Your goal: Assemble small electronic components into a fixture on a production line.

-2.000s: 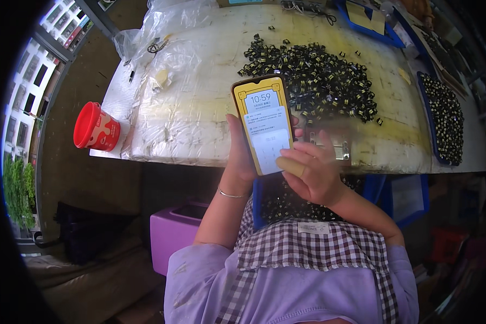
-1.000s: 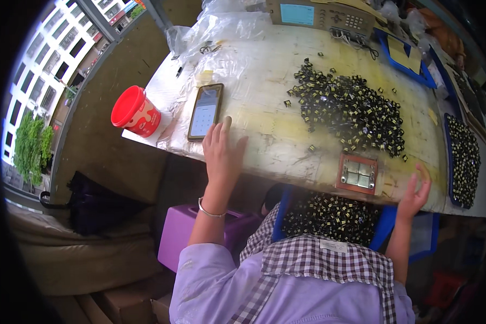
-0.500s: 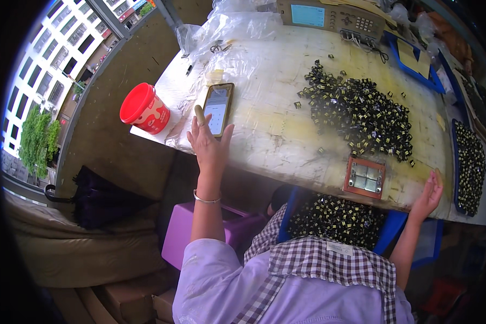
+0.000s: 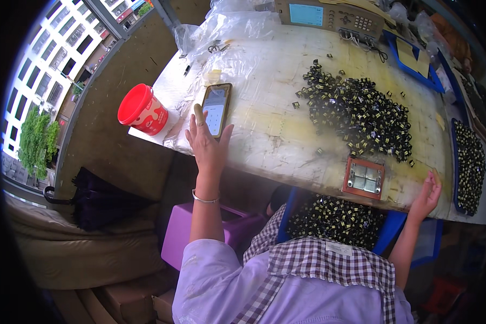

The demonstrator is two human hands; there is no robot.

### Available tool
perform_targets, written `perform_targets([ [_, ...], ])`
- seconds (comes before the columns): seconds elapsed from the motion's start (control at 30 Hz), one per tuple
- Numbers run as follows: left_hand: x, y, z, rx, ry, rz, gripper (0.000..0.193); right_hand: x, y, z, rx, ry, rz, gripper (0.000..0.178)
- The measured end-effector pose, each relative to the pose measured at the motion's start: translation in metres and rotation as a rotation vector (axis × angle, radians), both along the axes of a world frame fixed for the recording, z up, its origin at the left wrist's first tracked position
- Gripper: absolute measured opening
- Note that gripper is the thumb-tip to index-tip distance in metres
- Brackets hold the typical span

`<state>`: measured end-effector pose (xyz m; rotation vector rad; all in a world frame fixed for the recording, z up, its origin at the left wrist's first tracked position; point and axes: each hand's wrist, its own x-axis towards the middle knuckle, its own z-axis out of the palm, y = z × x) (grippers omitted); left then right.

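My left hand (image 4: 208, 144) reaches over the table's front edge, fingers spread, holding nothing. One of its fingers wears a tan finger cover and lies by the lower left of a smartphone (image 4: 217, 105) with a lit screen. At the right, my right hand (image 4: 427, 195) rests at the table edge, palm turned up, its fingers loosely apart with nothing visible in them. Between the hands, a copper-coloured square fixture with metal bars (image 4: 364, 178) sits at the edge. Beyond it spreads a heap of small black-and-yellow components (image 4: 364, 116).
A red tub (image 4: 144, 110) stands at the table's left corner. Below the edge, a blue bin (image 4: 380, 237) holds more components; another blue tray (image 4: 456, 178) of them lies far right. A grey instrument (image 4: 329, 19) with a screen stands at the back, near plastic bags (image 4: 243, 24).
The whole view has shifted very slightly. Both hands keep practically the same place and pose, and nothing was picked up or let go.
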<state>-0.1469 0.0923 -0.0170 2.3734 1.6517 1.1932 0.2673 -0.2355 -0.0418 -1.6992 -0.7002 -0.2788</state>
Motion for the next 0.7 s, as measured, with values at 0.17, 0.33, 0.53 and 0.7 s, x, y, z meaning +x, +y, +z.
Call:
perform_targets([
  [0.17,-0.0006,0.0009,-0.0008,-0.045,0.022,0.002,0.097,-0.0007,-0.0001,0.0004,-0.002,-0.015,-0.003,0.029],
  [0.33,-0.0007,0.0010,-0.0014,0.024,-0.018,-0.012,0.098,-0.0019,0.0008,0.0003,0.009,0.004,-0.015,0.028],
  [0.53,0.0005,0.0006,-0.0010,0.018,-0.022,-0.018,0.096,-0.0004,-0.0004,-0.0020,-0.012,-0.016,-0.023,0.028],
  [0.7,0.0004,0.0010,-0.0002,-0.003,0.100,-0.105,0.089,0.0000,-0.0002,-0.0029,-0.005,0.004,-0.025,0.028],
])
